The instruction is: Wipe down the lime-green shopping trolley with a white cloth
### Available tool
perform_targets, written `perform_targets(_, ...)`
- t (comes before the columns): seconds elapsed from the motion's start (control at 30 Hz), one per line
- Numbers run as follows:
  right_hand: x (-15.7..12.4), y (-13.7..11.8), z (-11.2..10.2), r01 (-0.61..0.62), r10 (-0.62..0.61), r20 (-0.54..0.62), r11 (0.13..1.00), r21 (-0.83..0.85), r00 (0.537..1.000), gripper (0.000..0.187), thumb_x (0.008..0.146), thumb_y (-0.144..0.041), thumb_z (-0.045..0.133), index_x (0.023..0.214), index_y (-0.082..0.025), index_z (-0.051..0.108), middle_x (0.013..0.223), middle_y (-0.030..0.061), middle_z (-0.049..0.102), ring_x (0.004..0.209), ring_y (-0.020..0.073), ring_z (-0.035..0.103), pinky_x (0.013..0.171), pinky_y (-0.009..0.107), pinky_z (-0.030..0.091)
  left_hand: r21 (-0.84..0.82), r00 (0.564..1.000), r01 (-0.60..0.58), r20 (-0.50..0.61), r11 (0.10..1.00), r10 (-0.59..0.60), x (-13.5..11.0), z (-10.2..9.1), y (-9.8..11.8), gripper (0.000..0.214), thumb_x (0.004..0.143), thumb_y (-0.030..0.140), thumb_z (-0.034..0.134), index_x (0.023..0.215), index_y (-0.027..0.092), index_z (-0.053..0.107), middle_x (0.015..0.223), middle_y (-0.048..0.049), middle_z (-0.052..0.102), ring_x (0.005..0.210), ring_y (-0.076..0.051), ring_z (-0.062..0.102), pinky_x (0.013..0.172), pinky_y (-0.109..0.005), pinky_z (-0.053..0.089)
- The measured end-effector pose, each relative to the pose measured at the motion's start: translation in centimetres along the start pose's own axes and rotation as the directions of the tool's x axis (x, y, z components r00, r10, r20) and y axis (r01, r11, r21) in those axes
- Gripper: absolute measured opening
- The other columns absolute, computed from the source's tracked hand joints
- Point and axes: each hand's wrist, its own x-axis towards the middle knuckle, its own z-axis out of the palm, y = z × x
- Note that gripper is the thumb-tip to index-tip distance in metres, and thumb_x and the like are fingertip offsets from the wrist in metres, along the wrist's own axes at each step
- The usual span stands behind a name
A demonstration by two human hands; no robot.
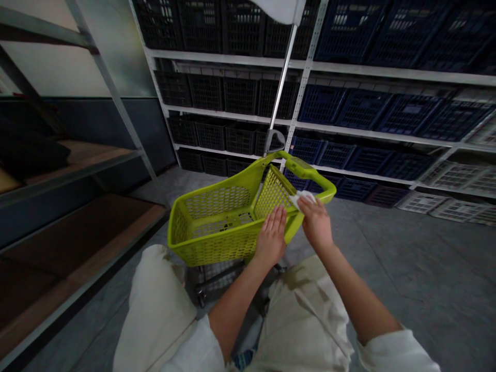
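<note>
A small lime-green shopping cart [217, 248] stands in front of me between my knees, its basket empty. My left hand [272, 235] rests on the near side rim of the basket, close to the handle end, with fingers stretched out. At the handle end, my right hand [315, 222] presses a white cloth or tissue [304, 196] against the green frame, below the handle [323, 186]. A metal pole [282, 77] with a grey clip rises from the cart's far handle corner to a white panel [284, 8] at the top.
White metal shelving [240, 111] behind the cart holds rows of black crates [205, 92], blue crates [321, 106] and white crates [449, 206]. On the left stands a rack with brown shelves [77, 243]. Grey floor [391, 258] lies to the right.
</note>
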Motion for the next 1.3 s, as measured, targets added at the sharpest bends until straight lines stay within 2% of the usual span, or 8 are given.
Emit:
perform_targets(0.13, -0.6, -0.4, -0.1, 0.136, -0.142, 0.052, 0.985, 0.103, 0.989, 0.054, 0.081, 0.001, 0.043, 0.127, -0.017, 0.065, 0.135, 0.0099, 0.067, 0.131, 0.0225, 0.059, 0.115, 0.043, 0.043, 0.016, 1.0, -0.022, 0.014, 1.0, 0.022, -0.1, -0.3, -0.3, 0.081, 0.084, 0.015, 0.046, 0.158, 0.004, 0.013, 0.168, -0.0172, 0.017, 0.156, -0.025, 0.008, 0.126, -0.045, 0.023)
perform_targets(0.3, 0.0, 5.1, -1.2, -0.101, 0.106, -0.118, 0.994, 0.041, 0.987, 0.055, 0.077, 0.0, 0.043, 0.122, -0.02, 0.068, 0.13, 0.0093, 0.07, 0.125, 0.0249, 0.064, 0.116, 0.054, 0.04, 0.027, 0.999, -0.014, 0.031, 1.0, 0.014, 0.0, -0.5, 0.0, 0.082, 0.085, 0.017, 0.046, 0.158, 0.004, 0.012, 0.169, -0.0137, 0.011, 0.156, -0.025, 0.009, 0.127, -0.042, 0.02)
perform_targets(0.53, -1.6, 1.9, -0.1, 0.061, -0.057, -0.047, 0.994, 0.095, 0.997, 0.061, 0.08, 0.002, 0.04, 0.132, -0.02, 0.063, 0.138, 0.0096, 0.064, 0.137, 0.0221, 0.053, 0.119, 0.049, 0.037, 0.009, 1.0, -0.024, 0.0, 1.0, 0.024, 0.1, -0.1, 0.1, 0.085, 0.084, 0.017, 0.048, 0.159, 0.006, 0.01, 0.169, -0.0136, 0.011, 0.157, -0.025, 0.007, 0.126, -0.044, 0.023)
perform_targets(0.7, -0.7, 5.4, -0.8, -0.176, 0.18, -0.173, 0.984, 0.036, 0.968, 0.057, 0.08, -0.002, 0.041, 0.128, -0.022, 0.066, 0.134, 0.0098, 0.067, 0.129, 0.0246, 0.061, 0.121, 0.058, 0.03, 0.037, 1.0, -0.027, 0.007, 0.999, 0.027, 0.1, -0.1, 0.0, 0.085, 0.084, 0.016, 0.048, 0.159, 0.005, 0.01, 0.169, -0.0137, 0.011, 0.157, -0.024, 0.009, 0.127, -0.042, 0.022)
perform_targets(0.8, -0.6, 3.2, -0.6, -0.186, 0.187, -0.136, 0.982, 0.016, 0.973, 0.056, 0.079, -0.002, 0.041, 0.126, -0.018, 0.066, 0.133, 0.0128, 0.067, 0.13, 0.0265, 0.06, 0.12, 0.059, 0.03, 0.036, 1.0, -0.018, -0.01, 0.999, 0.019, 0.1, 0.3, 0.2, 0.085, 0.084, 0.016, 0.048, 0.158, 0.004, 0.01, 0.169, -0.0149, 0.012, 0.156, -0.025, 0.008, 0.127, -0.043, 0.022)
perform_targets(0.97, -0.6, -0.7, -0.6, 0.074, -0.081, 0.079, 0.993, 0.09, 0.994, 0.057, 0.077, 0.0, 0.043, 0.126, -0.019, 0.066, 0.135, 0.0094, 0.067, 0.13, 0.0221, 0.06, 0.119, 0.048, 0.035, 0.027, 0.999, -0.036, -0.008, 0.999, 0.037, 0.0, 0.3, -0.3, 0.08, 0.084, 0.015, 0.046, 0.157, 0.002, 0.016, 0.168, -0.0164, 0.016, 0.156, -0.025, 0.008, 0.127, -0.043, 0.021)
perform_targets(1.17, 2.3, 9.5, -2.0, -0.219, 0.219, -0.014, 0.976, 0.003, 0.976, 0.042, 0.078, -0.009, 0.047, 0.107, -0.023, 0.073, 0.118, 0.0075, 0.076, 0.113, 0.0261, 0.069, 0.117, 0.063, 0.024, 0.039, 0.997, -0.073, -0.01, 0.997, 0.073, 0.1, 0.3, -0.8, 0.074, 0.09, 0.017, 0.039, 0.158, 0.005, 0.014, 0.168, -0.012, 0.016, 0.156, -0.022, 0.01, 0.127, -0.04, 0.02)
perform_targets(1.3, 2.9, 12.2, -2.1, -0.172, 0.17, 0.029, 0.983, 0.068, 0.985, 0.043, 0.073, -0.008, 0.046, 0.104, -0.022, 0.073, 0.115, 0.0068, 0.077, 0.115, 0.0242, 0.068, 0.117, 0.057, 0.028, 0.054, 0.996, -0.081, -0.027, 0.995, 0.083, 0.3, 0.9, -1.0, 0.074, 0.093, 0.023, 0.04, 0.159, 0.007, 0.011, 0.169, -0.0108, 0.015, 0.156, -0.021, 0.01, 0.127, -0.04, 0.021)
